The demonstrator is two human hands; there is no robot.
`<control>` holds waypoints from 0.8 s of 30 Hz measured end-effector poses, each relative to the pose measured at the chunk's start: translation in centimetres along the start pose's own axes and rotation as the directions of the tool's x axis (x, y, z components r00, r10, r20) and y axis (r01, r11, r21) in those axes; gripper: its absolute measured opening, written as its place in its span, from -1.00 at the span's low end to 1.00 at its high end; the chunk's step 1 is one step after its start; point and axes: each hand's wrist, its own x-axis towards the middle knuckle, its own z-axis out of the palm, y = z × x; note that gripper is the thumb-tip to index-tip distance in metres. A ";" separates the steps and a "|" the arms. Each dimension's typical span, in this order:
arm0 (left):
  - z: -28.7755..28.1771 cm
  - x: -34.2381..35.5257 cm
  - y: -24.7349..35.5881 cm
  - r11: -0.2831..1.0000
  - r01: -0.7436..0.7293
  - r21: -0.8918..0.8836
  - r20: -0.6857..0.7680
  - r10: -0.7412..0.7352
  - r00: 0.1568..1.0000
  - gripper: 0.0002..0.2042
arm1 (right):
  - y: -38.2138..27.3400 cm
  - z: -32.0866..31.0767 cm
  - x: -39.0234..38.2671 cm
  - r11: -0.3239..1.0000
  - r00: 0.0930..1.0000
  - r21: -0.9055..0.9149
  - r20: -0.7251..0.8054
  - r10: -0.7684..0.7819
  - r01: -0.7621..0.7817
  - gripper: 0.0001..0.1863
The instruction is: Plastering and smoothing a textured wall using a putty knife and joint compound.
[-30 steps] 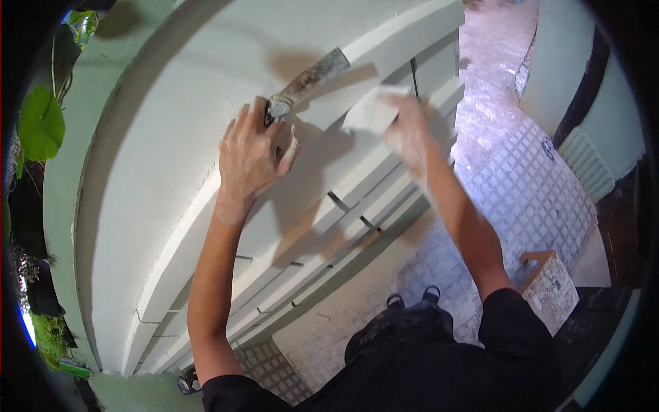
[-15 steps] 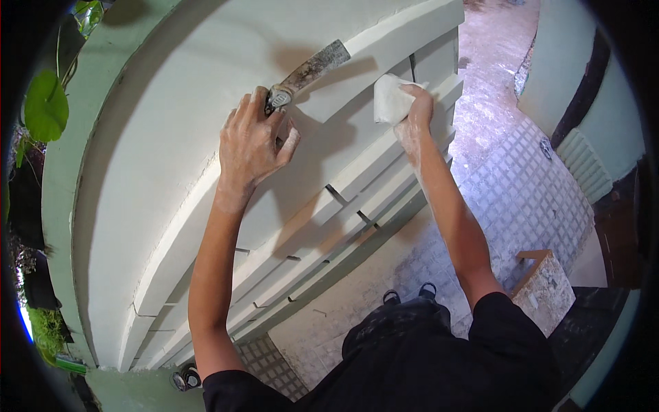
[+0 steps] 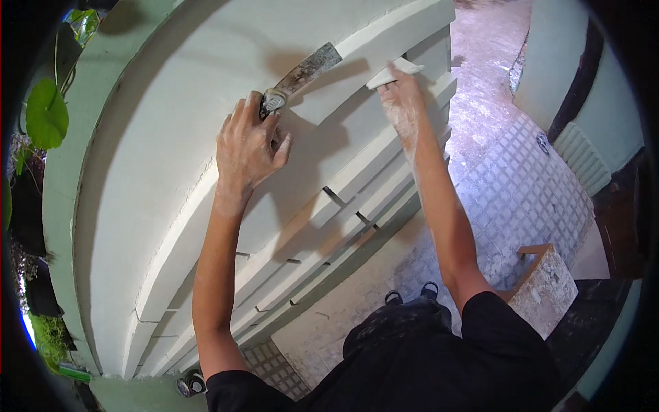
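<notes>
Shifted up and outward since half a second back: right hand, now raised to the edge of the pale wall's projecting band, with the white sanding pad turned edge-on where it earlier showed its broad face. Left hand much where it was, fingers closed around the metal-capped handle of a putty knife. Blade stained and worn, long axis running up and to the right from that fist, flat against the plaster, its tip reaching toward the right hand. Pad pinched between right thumb and fingers, dusted white like the wrist below it, lying just beyond the blade's tip and a little to its right, near but apart from it. Left hand the nearer to the knife's working end; right hand the nearer to the stepped mouldings that run diagonally down toward the lower left, dark slots cut between them. Both forearms stretched forward from black sleeves, shadows of arm and blade thrown on the wall between them. Below, a tiled floor of small pale squares, dark shoes at the wall's foot, and a spattered wooden box to the right. Round green leaf at far left, beyond the wall's curved edge.
</notes>
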 end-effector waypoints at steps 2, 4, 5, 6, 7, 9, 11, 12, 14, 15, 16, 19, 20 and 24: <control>-0.1 -0.1 0.0 1.000 -0.014 0.027 -0.018 0.015 1.000 -0.64 | 0.1 0.0 0.2 1.000 1.000 -0.017 0.015 0.015 -0.015 -0.66; -0.5 0.0 0.2 0.999 -0.018 0.027 -0.015 0.018 1.000 -0.64 | 0.6 -2.2 1.1 0.999 0.999 -0.035 0.026 0.032 -0.031 -0.65; -0.3 0.9 0.8 0.999 -0.028 0.017 -0.026 0.029 0.999 -0.64 | 0.6 -5.9 3.0 0.934 0.981 -0.352 0.149 0.124 -0.065 -0.69; 0.1 1.5 1.2 0.999 -0.040 0.007 -0.039 0.040 0.998 -0.64 | 0.3 -8.1 4.4 0.771 0.940 -0.634 0.227 0.255 -0.056 -0.74; 0.0 0.6 0.5 1.000 -0.021 0.017 -0.017 0.021 1.000 -0.64 | 1.4 -5.6 2.2 0.775 0.930 -0.627 0.236 0.281 -0.075 -0.74; -0.3 -0.8 -0.6 1.000 0.009 0.030 0.009 -0.009 1.000 -0.63 | 0.7 2.4 -5.9 0.930 0.942 -0.157 -0.003 0.336 -0.332 -0.79; -0.1 -0.1 0.0 1.000 0.012 -0.005 -0.002 -0.012 1.000 -0.61 | -1.5 2.0 -3.8 0.946 0.947 -0.077 -0.080 0.310 -0.316 -0.75; -0.2 0.0 0.1 1.000 0.013 -0.007 0.000 -0.013 1.000 -0.61 | -1.4 1.7 -3.3 0.957 0.962 -0.106 -0.050 0.267 -0.271 -0.74; -0.3 0.3 0.3 1.000 -0.010 0.001 -0.018 0.010 1.000 -0.61 | -1.4 0.6 -2.8 0.969 0.981 -0.167 0.037 0.192 -0.184 -0.72; -0.3 0.2 0.4 1.000 -0.001 0.005 -0.013 0.001 1.000 -0.61 | -0.5 0.6 -3.1 0.966 0.978 -0.169 0.039 0.203 -0.194 -0.72; -0.4 0.4 0.4 1.000 0.012 -0.019 -0.004 -0.012 1.000 -0.62 | 0.8 0.9 -3.7 0.978 0.990 -0.154 0.013 0.142 -0.138 -0.73; -0.4 0.3 0.4 0.999 0.029 -0.029 0.023 -0.028 0.999 -0.62 | 1.1 0.8 -4.4 0.980 0.994 -0.175 -0.061 0.087 -0.096 -0.85; -0.3 0.3 0.3 0.999 0.030 -0.015 0.043 -0.030 0.999 -0.62 | -0.4 0.1 -3.1 0.921 0.980 -0.339 -0.107 0.167 -0.194 -0.91; -0.2 0.1 0.1 1.000 0.013 -0.029 -0.015 -0.013 1.000 -0.61 | -1.1 0.7 -2.8 0.917 0.975 -0.351 -0.175 0.135 -0.189 -0.89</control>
